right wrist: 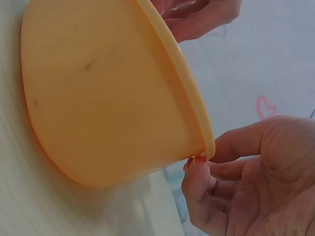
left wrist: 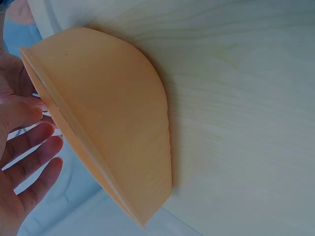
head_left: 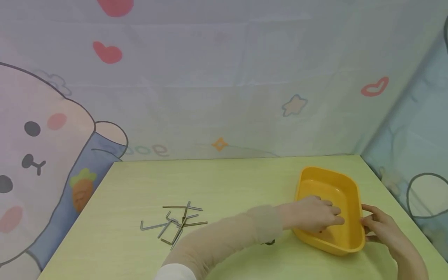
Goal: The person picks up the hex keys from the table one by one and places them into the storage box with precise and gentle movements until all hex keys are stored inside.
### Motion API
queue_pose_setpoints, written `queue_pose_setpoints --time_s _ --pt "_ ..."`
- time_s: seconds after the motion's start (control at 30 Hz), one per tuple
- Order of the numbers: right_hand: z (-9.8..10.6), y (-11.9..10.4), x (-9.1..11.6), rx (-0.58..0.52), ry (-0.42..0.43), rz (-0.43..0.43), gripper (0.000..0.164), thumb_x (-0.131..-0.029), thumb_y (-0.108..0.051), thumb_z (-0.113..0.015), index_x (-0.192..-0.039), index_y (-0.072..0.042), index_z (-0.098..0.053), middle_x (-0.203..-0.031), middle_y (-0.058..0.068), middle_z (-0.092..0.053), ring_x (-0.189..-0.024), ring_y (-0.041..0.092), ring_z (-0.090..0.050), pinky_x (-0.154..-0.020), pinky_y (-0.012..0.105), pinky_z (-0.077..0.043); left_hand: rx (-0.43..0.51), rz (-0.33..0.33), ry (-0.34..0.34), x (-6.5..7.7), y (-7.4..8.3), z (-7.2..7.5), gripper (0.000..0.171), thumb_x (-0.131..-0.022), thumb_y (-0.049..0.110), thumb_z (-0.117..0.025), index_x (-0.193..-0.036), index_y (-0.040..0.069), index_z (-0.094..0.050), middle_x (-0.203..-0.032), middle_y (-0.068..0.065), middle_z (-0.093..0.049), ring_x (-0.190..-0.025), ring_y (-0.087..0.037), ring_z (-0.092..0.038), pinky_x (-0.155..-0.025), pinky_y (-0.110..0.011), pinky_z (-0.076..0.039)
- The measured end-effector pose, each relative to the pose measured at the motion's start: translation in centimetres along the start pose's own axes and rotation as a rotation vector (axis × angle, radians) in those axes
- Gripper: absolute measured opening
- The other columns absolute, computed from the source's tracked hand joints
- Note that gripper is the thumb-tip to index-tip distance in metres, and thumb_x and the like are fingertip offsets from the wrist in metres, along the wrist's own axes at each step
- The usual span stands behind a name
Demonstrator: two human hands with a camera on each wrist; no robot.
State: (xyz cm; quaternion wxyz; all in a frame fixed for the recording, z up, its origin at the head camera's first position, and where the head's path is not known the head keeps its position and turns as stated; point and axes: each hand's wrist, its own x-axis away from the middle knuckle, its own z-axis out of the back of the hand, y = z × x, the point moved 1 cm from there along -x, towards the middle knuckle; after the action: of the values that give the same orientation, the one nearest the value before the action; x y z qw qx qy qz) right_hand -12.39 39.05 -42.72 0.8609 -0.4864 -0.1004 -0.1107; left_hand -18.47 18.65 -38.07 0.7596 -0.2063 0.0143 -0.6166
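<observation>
Right hand (head_left: 384, 229) pinching a yellow tub (head_left: 325, 177) by its rim, left hand (head_left: 314, 214) loosely spread over it, left of that grip, bent metal rods (head_left: 178, 232) farther left

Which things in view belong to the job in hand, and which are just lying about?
In the job:
Yellow tray
Right hand, pinching the rim
Left hand, reaching over the tray

Apparently just lying about:
Bent metal rods, loose on the table, untouched; their role isn't certain

One yellow tray (head_left: 328, 175), one table (head_left: 238, 186), at least six overlapping hex keys (head_left: 177, 231)
</observation>
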Motion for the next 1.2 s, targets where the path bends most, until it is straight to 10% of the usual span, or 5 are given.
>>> queue_pose_setpoints --time_s 0.53,1.2 --pt "0.2 -0.2 0.1 0.015 -0.008 -0.012 0.057 -0.102 -0.014 -0.036 -0.144 0.016 -0.012 -0.087 -0.003 -0.054 -0.072 0.004 -0.059 -0.068 0.025 -0.056 -0.075 -0.004 0.173 3.8 -0.2 0.3 0.041 -0.095 0.049 -0.052 -0.132 0.033 -0.053 -0.117 0.016 -0.058 -0.097 -0.001 -0.056 -0.069 -0.013 -0.045" --pt "0.1 -0.2 0.1 -0.004 -0.012 -0.021 0.058 -0.102 -0.016 -0.037 -0.144 0.015 -0.013 -0.086 -0.003 -0.054 -0.072 0.005 -0.059 -0.068 0.026 -0.056 -0.016 -0.09 0.474 9.1 0.4 -1.8 0.025 -0.099 0.025 -0.046 -0.116 0.027 -0.064 -0.102 0.016 -0.062 -0.082 0.001 -0.053 -0.063 -0.01 -0.04"
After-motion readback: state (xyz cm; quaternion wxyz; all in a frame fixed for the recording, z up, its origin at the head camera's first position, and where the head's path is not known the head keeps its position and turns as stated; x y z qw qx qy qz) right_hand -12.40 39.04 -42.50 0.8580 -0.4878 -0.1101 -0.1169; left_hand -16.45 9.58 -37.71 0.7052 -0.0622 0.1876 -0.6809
